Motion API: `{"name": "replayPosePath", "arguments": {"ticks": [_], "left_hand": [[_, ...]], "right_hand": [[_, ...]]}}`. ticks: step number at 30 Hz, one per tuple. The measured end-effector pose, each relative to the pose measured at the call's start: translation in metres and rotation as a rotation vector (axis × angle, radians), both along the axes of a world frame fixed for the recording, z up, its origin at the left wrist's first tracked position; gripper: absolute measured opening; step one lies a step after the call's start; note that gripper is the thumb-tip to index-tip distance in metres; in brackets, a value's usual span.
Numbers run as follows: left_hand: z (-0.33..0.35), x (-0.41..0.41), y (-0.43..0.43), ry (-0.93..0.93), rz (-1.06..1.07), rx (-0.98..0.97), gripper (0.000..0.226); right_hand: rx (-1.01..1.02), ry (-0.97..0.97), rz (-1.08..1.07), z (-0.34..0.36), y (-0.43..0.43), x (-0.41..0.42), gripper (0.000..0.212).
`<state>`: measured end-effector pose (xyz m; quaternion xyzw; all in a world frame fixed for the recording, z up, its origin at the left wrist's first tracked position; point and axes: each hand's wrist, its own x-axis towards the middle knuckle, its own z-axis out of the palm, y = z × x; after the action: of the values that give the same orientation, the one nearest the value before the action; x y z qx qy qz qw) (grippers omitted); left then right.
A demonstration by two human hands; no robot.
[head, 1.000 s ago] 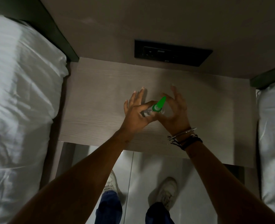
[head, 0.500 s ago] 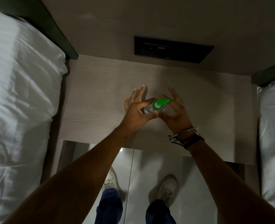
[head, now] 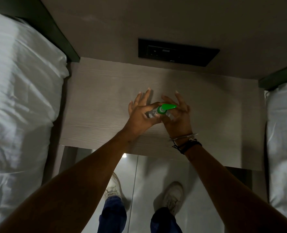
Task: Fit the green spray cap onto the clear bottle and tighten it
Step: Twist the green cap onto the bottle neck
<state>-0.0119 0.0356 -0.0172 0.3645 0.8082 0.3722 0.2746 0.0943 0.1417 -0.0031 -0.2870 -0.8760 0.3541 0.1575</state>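
A small clear bottle (head: pixel 151 113) is held above the wooden nightstand (head: pixel 95 98), tilted with its neck up and to the right. The green spray cap (head: pixel 165 108) sits on its neck, nozzle pointing right. My left hand (head: pixel 140 116) grips the bottle's body with thumb and forefinger, its other fingers spread. My right hand (head: pixel 178 113) pinches the cap's collar from the right, fingers fanned upward. Most of the bottle is hidden by my hands.
A dark socket panel (head: pixel 178 52) is set in the wall behind the nightstand. White bedding lies at the left (head: pixel 19 98) and at the right (head: pixel 282 132). Below are the glossy floor and my white shoes (head: pixel 173 194).
The cap's nozzle has swung from pointing up and right to pointing almost straight right, as my right hand turned it. Both hands stayed in the same place over the nightstand.
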Motion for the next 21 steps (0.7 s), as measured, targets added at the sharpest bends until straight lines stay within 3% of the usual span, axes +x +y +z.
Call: {"name": "replayPosePath", "arguments": {"ticks": [5,9,10,15,21], "left_hand": [[0.000,0.005,-0.001,-0.016,0.027,0.009,0.045],[0.000,0.008,-0.001,-0.013,0.029,-0.017,0.047],[0.000,0.008,-0.001,-0.021,0.025,-0.021,0.049],[0.007,0.007,-0.002,-0.051,0.011,-0.008,0.054],[0.005,0.007,-0.001,-0.072,0.046,-0.014,0.051]], "right_hand": [[0.000,-0.061,-0.013,0.005,0.000,0.003,0.033],[-0.068,-0.127,-0.068,0.013,0.003,0.018,0.082],[-0.061,-0.110,-0.059,0.016,0.005,0.021,0.084],[0.100,-0.052,-0.013,0.036,0.012,0.017,0.022],[0.347,-0.112,-0.064,0.046,0.000,0.009,0.034]]}}
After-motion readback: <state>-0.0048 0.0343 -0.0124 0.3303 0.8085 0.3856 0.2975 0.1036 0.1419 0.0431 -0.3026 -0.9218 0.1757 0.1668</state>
